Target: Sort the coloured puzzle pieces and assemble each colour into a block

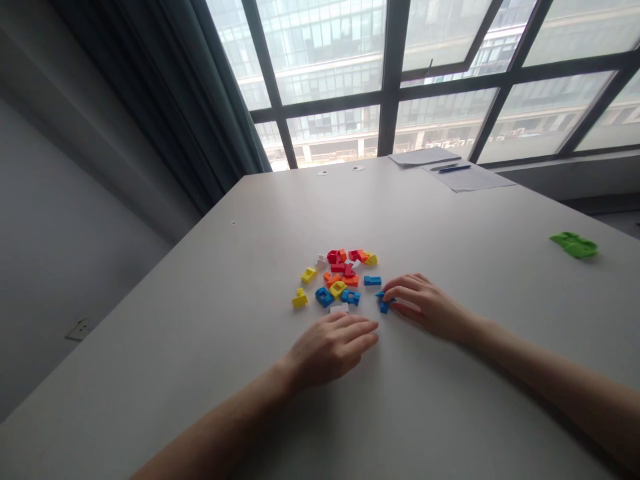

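Right hand point(417, 300) is touching a small blue piece point(384, 309) at the right edge of the block cluster point(349, 269), fingers partly hiding it; can't tell if they're pinching. Left hand point(333, 343) is lying loose, fingers relaxed, blocking the view of part of a white block point(339, 309). Red, orange, yellow and blue blocks are crowding the table point(200, 347) just left. Green piece point(575, 245) is sitting well apart, far right. Paper sheets point(473, 180) and pens point(455, 169) are lying near the window point(330, 130); any print's too small to read.

Blue piece point(384, 308) partly hidden by right fingers point(401, 293).
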`<action>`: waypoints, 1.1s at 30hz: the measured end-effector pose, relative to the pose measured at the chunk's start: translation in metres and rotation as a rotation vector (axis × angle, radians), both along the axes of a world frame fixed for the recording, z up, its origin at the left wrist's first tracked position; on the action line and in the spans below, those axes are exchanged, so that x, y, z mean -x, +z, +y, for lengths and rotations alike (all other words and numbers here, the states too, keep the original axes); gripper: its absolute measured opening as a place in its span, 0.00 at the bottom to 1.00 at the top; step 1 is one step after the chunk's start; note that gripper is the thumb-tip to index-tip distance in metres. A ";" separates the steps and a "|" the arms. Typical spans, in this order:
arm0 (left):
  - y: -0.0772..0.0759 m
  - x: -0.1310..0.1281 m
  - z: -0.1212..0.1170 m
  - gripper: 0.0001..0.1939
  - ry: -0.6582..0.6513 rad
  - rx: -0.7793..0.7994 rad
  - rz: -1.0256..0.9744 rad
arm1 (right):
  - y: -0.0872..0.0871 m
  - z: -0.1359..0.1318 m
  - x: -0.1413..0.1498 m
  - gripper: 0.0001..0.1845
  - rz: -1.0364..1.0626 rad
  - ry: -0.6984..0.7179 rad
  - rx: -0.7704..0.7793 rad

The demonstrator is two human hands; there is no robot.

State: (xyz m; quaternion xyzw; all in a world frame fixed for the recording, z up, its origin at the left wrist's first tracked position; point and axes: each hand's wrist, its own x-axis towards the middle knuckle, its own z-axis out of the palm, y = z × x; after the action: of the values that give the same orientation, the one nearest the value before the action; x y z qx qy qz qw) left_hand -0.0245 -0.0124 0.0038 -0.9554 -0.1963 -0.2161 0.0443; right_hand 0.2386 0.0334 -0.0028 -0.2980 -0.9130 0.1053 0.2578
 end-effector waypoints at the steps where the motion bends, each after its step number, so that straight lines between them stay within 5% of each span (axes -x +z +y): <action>1: 0.000 0.000 0.000 0.14 0.007 0.001 0.008 | -0.001 0.000 0.000 0.10 0.005 -0.003 0.009; 14: 0.003 -0.001 0.001 0.16 0.098 0.028 -0.051 | 0.000 0.002 0.001 0.12 0.057 -0.057 0.062; 20: 0.003 0.000 0.002 0.12 0.272 -0.020 -0.138 | 0.003 -0.007 0.010 0.10 0.277 -0.153 0.353; 26: 0.005 -0.001 0.000 0.12 0.306 -0.057 -0.212 | 0.007 -0.028 0.030 0.10 0.498 -0.086 0.679; 33: 0.005 -0.003 -0.003 0.12 0.224 -0.088 -0.249 | 0.006 -0.033 0.036 0.11 0.540 -0.086 0.728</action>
State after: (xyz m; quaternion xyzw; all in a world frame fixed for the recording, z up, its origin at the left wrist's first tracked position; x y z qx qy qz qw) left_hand -0.0219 -0.0154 0.0088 -0.8906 -0.2958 -0.3348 0.0851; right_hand 0.2026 0.0002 0.0036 -0.3686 -0.7034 0.4827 0.3692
